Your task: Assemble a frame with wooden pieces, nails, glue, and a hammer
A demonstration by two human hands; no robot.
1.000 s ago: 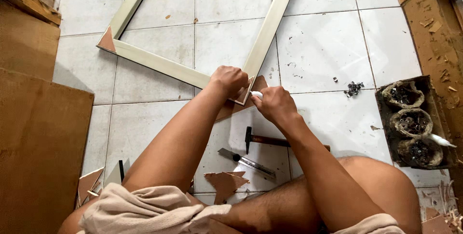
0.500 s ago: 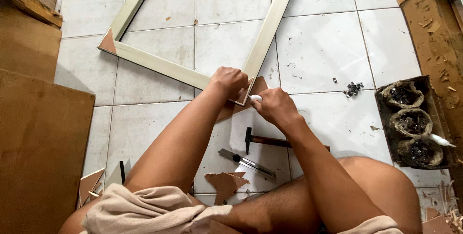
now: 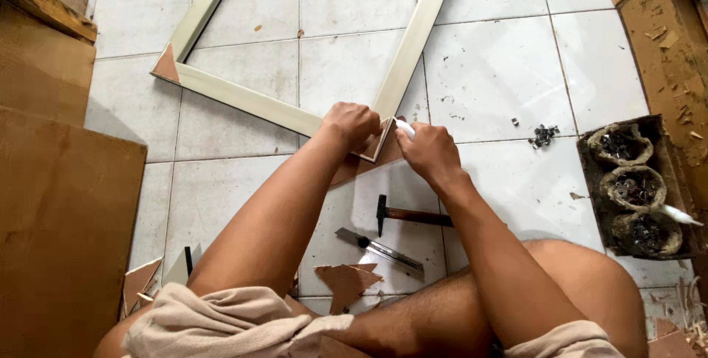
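Note:
A pale wooden frame (image 3: 243, 100) lies flat on the white tiled floor. My left hand (image 3: 352, 123) presses down on its near corner, fingers curled over the joint. My right hand (image 3: 428, 151) sits just right of that corner and grips a small white tube (image 3: 404, 128), its tip pointing at the joint. A brown triangular corner piece (image 3: 166, 65) shows at the frame's far left corner. What lies under my left hand is hidden.
A hammer (image 3: 409, 216) and a utility knife (image 3: 380, 249) lie on the tiles between my arms. Brown triangular offcuts (image 3: 346, 282) lie near my legs. A dark tray with bowls of small metal fasteners (image 3: 634, 185) stands right. Brown boards (image 3: 63, 225) stand left.
My right hand has shifted slightly with the white tube at the frame corner. My left hand stays on the corner.

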